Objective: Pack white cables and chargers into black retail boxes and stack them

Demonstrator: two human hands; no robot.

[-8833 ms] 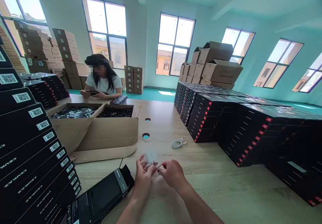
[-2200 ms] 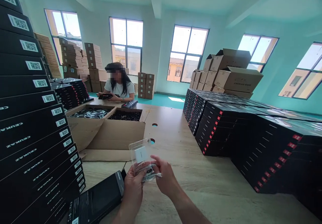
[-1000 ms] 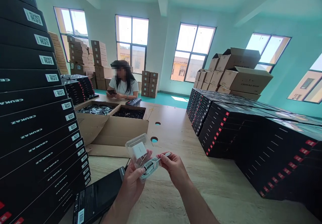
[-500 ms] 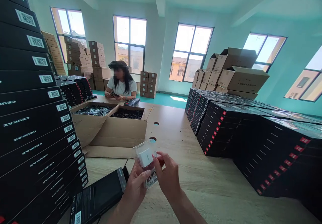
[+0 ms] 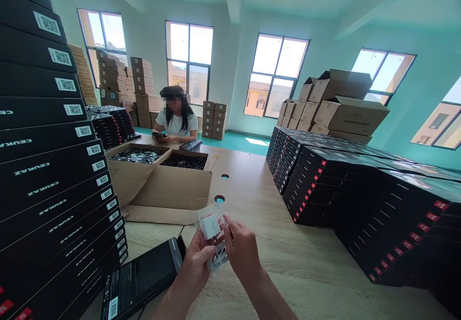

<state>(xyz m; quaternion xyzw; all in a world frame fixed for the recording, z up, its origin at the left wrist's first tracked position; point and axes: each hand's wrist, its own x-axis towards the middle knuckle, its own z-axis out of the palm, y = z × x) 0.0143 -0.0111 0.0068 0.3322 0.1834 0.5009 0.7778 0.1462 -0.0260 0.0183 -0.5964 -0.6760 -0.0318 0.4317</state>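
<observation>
My left hand [image 5: 197, 258] is closed around the lower left side of a clear plastic package [image 5: 208, 211], held above the table. Inside the package sit a white charger plug [image 5: 210, 227] and, lower down, a coiled white cable [image 5: 218, 258]. At the package's right edge, my right hand [image 5: 242, 244] has thumb and forefinger pinched together; its fingertips partly cover that edge. Below and left of my left hand lies a flat black box [image 5: 153, 272], its far end flap standing up.
Tall stacks of black boxes rise at the left [image 5: 61, 190] and right [image 5: 324, 185]. An open carton [image 5: 180, 185] with small dark parts lies ahead on the wooden table [image 5: 284, 257]. Across the table sits a person [image 5: 180, 121] holding a dark object. Cardboard cartons [image 5: 345, 113] stand behind.
The package has tilted slightly, and more of the coiled cable shows below the plug. My right fingers have shifted a little along its right edge. The view has turned slightly left.
</observation>
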